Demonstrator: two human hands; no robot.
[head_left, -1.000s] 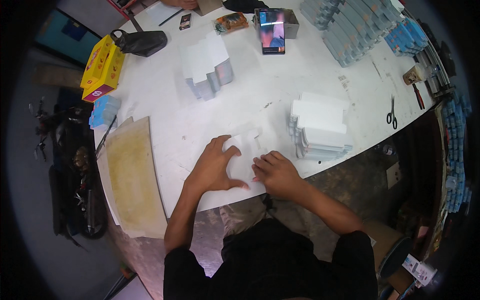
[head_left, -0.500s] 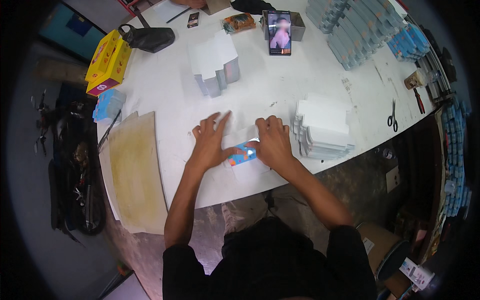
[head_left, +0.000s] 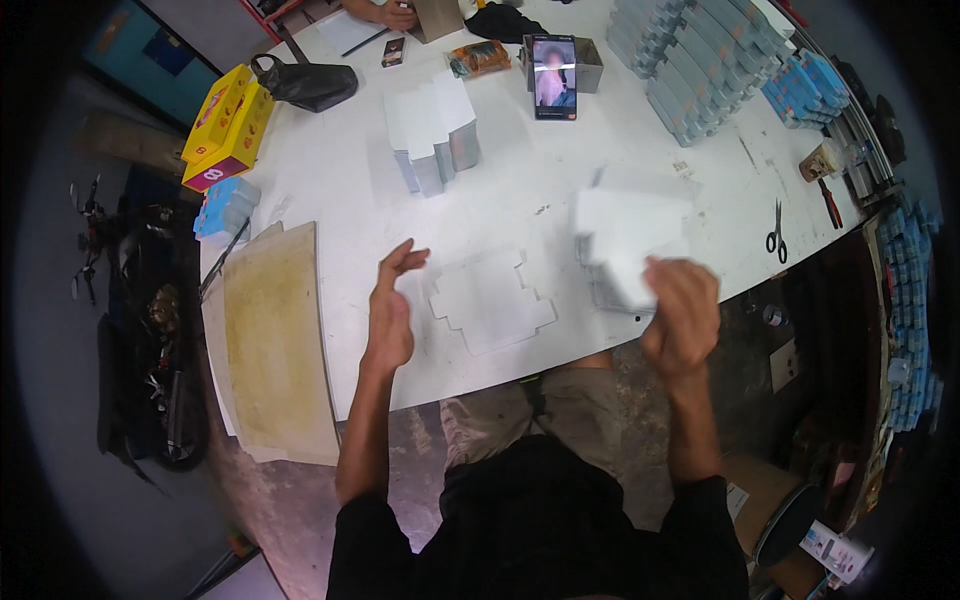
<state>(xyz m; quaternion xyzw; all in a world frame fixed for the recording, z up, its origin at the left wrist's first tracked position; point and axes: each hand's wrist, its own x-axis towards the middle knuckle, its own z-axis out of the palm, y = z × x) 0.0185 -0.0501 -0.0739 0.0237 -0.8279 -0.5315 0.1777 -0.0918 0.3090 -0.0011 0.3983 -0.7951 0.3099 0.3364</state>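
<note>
Beside a flat white die-cut carton blank (head_left: 490,300), left hand (head_left: 392,305) opens; right hand (head_left: 682,315) seemingly grips blurred white card (head_left: 625,265).

Flat white box blank (head_left: 490,300) on table

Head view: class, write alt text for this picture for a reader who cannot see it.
A person at a white table holds a white box in the right hand, beside a stack of white boxes. The open left hand is raised next to a flat unfolded box blank. Scissors lie further right.
</note>
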